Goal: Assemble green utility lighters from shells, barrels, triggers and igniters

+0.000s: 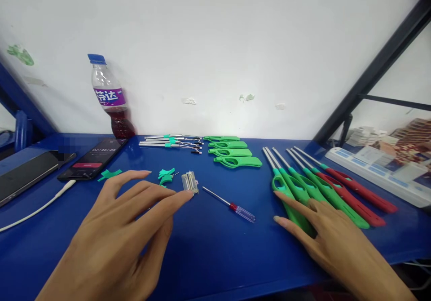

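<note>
My left hand is over the blue table with its fingers apart and nothing in them. Its index fingertip comes close to a small cluster of clear, metal-lined parts; whether it touches them I cannot tell. Small green trigger pieces lie just beyond those fingers. My right hand reaches over a fanned row of long-necked lighters, thumb and index finger spread. It covers part of the nearest green lighter. Two red lighters lie at the row's right side. Between my hands rests a screwdriver with a clear purplish handle.
By the wall are metal lighter tubes with wires and several green handle shells. A drink bottle, a phone and a white cable occupy the left. A white power strip lies far right.
</note>
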Demonstrator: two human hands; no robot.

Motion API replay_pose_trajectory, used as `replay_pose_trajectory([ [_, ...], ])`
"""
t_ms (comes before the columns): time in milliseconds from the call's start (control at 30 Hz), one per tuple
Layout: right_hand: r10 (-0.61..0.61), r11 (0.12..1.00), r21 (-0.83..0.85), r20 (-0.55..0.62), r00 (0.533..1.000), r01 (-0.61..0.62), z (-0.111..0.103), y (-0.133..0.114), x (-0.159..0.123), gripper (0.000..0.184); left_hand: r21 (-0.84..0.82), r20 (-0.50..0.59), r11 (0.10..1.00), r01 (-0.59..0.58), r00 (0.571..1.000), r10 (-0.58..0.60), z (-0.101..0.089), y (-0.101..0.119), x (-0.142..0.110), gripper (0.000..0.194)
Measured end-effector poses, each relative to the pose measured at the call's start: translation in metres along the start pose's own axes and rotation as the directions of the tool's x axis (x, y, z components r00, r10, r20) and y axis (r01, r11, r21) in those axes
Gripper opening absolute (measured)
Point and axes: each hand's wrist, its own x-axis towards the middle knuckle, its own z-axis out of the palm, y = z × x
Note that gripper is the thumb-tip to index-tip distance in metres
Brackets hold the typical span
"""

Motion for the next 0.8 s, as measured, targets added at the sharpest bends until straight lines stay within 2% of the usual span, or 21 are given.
replay_pose_trajectory([
  [233,0.065,0.998,0.032,-0.109,0.992,-0.062,-0.001,0.006,0.009,0.052,-0.025,-0.013,0.999,0.034,0.999,-0.034,0.003,0.0,0.001,0.034],
  [500,0.082,0.991,0.104,0.016,0.996,-0.084,0.018,0.019,0.01,0.048,-0.042,-0.008,0.999,0.034,0.999,-0.035,0.007,-0.002,0.0,0.032],
  [667,0.1,0.989,0.111,0.025,0.995,-0.103,0.023,0.034,0.011,0.049,-0.017,0.07,1.0,-0.01,0.997,0.011,0.004,-0.003,0.001,0.036],
  [800,0.115,0.986,0.115,0.023,0.993,-0.117,0.028,0.047,0.013,0.052,0.015,0.085,0.999,-0.036,0.996,0.034,0.004,-0.003,-0.001,0.036],
])
